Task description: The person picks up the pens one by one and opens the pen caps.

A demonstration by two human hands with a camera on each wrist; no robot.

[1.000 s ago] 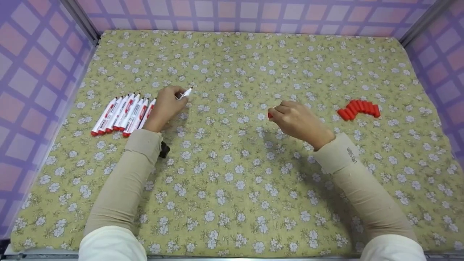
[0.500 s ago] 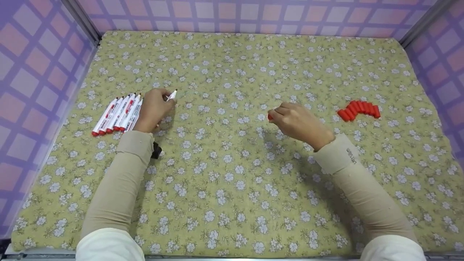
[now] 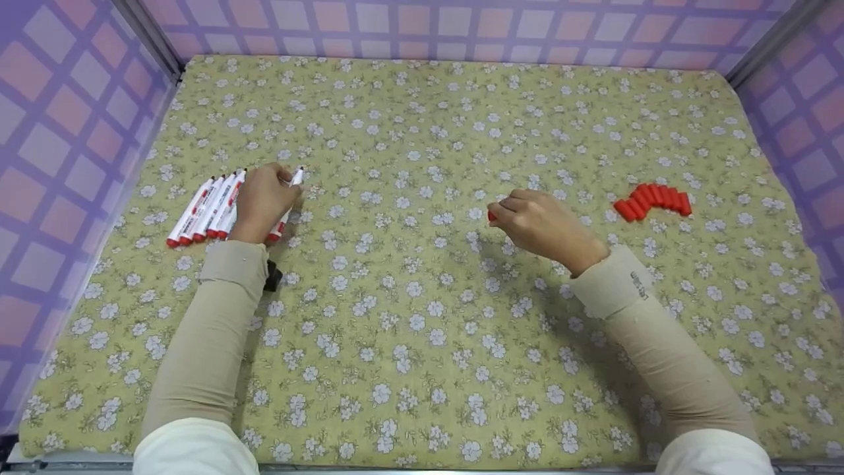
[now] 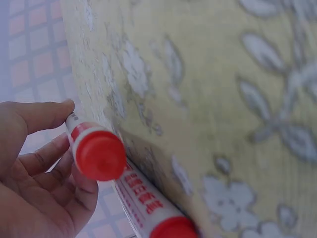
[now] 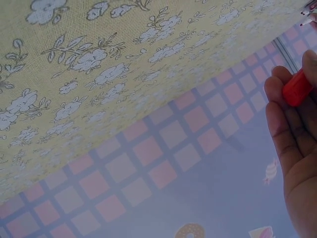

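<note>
My left hand point(image 3: 264, 198) grips a white marker point(image 3: 288, 201) with a red end and bare tip, lowered beside the row of several uncapped white markers point(image 3: 206, 209) on the floral cloth. In the left wrist view the held marker point(image 4: 96, 151) shows its red butt end, with another marker point(image 4: 148, 206) lying just below it. My right hand point(image 3: 537, 221) pinches a red cap point(image 3: 491, 214) above the middle of the cloth; the right wrist view shows the red cap point(image 5: 297, 88) between the fingers.
A curved row of several red caps point(image 3: 653, 200) lies at the right. The yellow-green floral cloth point(image 3: 422, 316) covers the table. Purple-and-pink checked walls point(image 3: 59, 132) close in the left, back and right sides.
My left hand has carried the marker leftward and down to the end of the marker row. The right hand has stayed nearly still with its cap.
</note>
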